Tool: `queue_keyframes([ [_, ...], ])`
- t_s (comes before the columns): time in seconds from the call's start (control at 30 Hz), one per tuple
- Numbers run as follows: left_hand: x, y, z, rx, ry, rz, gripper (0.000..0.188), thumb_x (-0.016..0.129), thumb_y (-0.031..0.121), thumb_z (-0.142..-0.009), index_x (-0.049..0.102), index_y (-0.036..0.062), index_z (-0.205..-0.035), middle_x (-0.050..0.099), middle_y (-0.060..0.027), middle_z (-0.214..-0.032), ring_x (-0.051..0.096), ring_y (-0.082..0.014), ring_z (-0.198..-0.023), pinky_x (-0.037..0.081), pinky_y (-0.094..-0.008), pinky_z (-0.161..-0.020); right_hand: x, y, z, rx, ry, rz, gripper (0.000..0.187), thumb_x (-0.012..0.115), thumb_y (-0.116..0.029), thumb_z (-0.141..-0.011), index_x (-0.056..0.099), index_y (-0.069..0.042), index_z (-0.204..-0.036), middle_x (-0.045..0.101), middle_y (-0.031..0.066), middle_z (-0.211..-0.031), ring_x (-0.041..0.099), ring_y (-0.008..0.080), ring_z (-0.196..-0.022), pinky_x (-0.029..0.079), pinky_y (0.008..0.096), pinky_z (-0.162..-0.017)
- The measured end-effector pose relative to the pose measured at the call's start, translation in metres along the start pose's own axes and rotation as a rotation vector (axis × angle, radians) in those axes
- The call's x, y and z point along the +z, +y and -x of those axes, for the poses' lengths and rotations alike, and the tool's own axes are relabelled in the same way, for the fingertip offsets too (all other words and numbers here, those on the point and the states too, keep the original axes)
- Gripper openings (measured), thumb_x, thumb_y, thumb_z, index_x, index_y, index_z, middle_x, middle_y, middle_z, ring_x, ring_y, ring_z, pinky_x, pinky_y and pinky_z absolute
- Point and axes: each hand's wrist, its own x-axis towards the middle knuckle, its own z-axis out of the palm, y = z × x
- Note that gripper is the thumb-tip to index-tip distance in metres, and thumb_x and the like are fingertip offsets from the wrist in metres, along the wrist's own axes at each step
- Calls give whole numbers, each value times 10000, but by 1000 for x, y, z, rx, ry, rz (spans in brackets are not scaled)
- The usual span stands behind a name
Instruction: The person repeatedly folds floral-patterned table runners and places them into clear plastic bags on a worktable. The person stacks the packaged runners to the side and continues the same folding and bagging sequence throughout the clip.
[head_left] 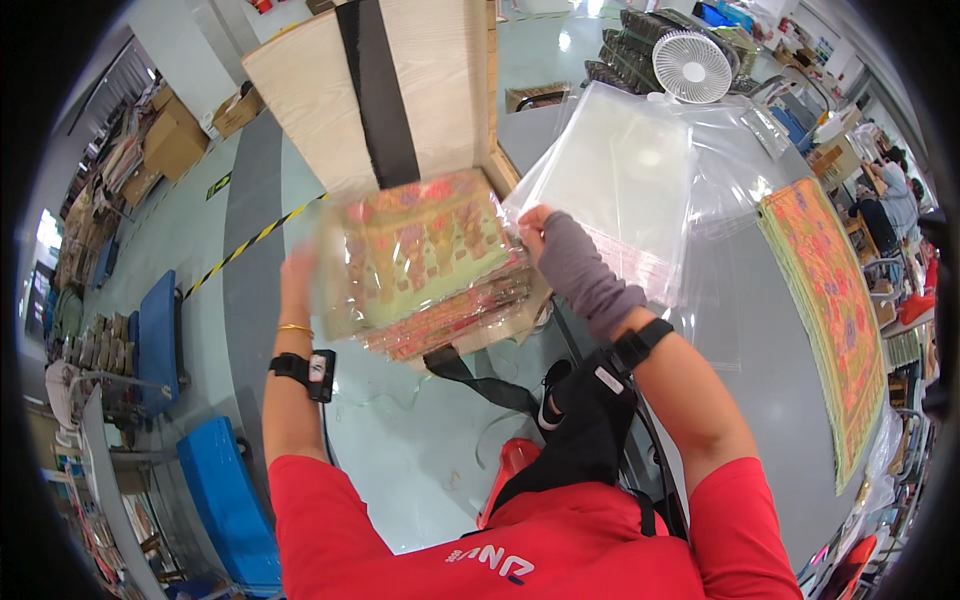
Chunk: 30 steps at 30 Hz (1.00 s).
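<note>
A patterned cloth packet [430,240] in a clear plastic sleeve, with red flowers and pale green ground, lies over a stack of similar wrapped packets [450,318]. My right hand [535,230], in a grey arm sleeve, pinches the packet's plastic at its right edge. At the packet's left edge is my left hand [298,268], smeared by motion, so its fingers do not show clearly. The packet's left side is blurred too. Behind the stack stands a pale wooden board [440,90] with a black strap [378,95] down it.
On the grey table [735,400] to the right lie clear plastic bags [625,160] and a pile of unwrapped patterned cloths [825,310]. A white fan [692,67] stands at the far end. Blue platform carts [232,500] are on the left; a person [890,205] sits far right.
</note>
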Motion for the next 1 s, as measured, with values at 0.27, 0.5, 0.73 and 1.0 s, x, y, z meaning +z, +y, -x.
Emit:
queue_keyframes([
  [0.27, 34, -81, -31, -404, -252, 95, 290, 602, 287, -1065, 673, 43, -1205, 688, -54, -1064, 632, -164, -953, 541, -330, -853, -104, 39, 116, -209, -236, 384, 142, 715, -192, -935, 680, -59, -972, 720, 145, -973, 704, 355, -990, 550, 435, -827],
  [0.5, 71, 72, 12, 585, -211, -660, 434, 650, 252, -1039, 581, -31, -1361, 533, -273, -1488, 454, -444, -1426, 348, -534, -1203, -177, 105, 246, 296, 68, 895, 822, 731, -517, -945, 466, -95, -1598, 375, 293, -1631, 289, 505, -1545, 275, 623, -1213],
  [0.73, 294, 224, 185, 1084, -929, -563, 460, 657, 228, -1014, 584, 51, -1433, 491, -222, -1570, 437, -426, -1474, 329, -539, -1239, -114, 127, 173, 92, 423, 459, 704, 732, -395, -966, 511, 27, -1483, 433, 344, -1550, 433, 515, -1431, 366, 564, -1192],
  [1.0, 379, 257, 153, 958, -1011, -1028, 309, 653, 253, -1004, 648, 40, -1228, 587, -203, -1372, 526, -409, -1334, 428, -533, -1093, -227, 171, 269, 71, 314, 560, 578, 746, -360, -943, 578, -45, -1398, 528, 255, -1461, 507, 432, -1353, 412, 531, -1140],
])
